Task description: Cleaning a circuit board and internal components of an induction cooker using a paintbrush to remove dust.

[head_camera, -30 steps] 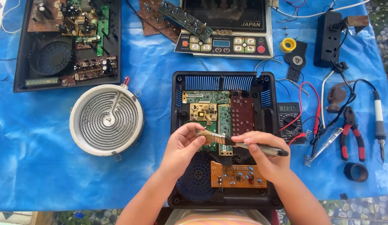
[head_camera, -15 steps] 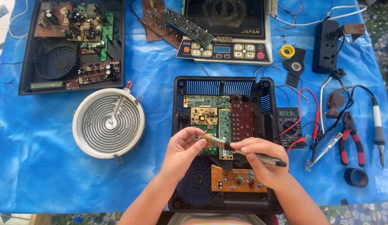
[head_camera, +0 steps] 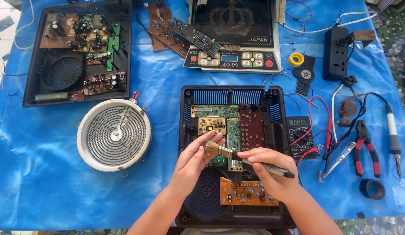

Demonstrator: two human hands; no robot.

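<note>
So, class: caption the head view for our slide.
Right hand holds a small brush, left hand at its bristles, above an opened cooker base.

The scene is viewed from 1 head-worn camera, aimed almost straight down from close above at the blue-covered table (head_camera: 159, 82), with forearms entering from the bottom edge.

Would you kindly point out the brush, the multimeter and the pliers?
brush (head_camera: 213, 149), head view, on its bristles.
multimeter (head_camera: 301, 135), head view, on its dial.
pliers (head_camera: 358, 154), head view, on its left red handle.
</note>
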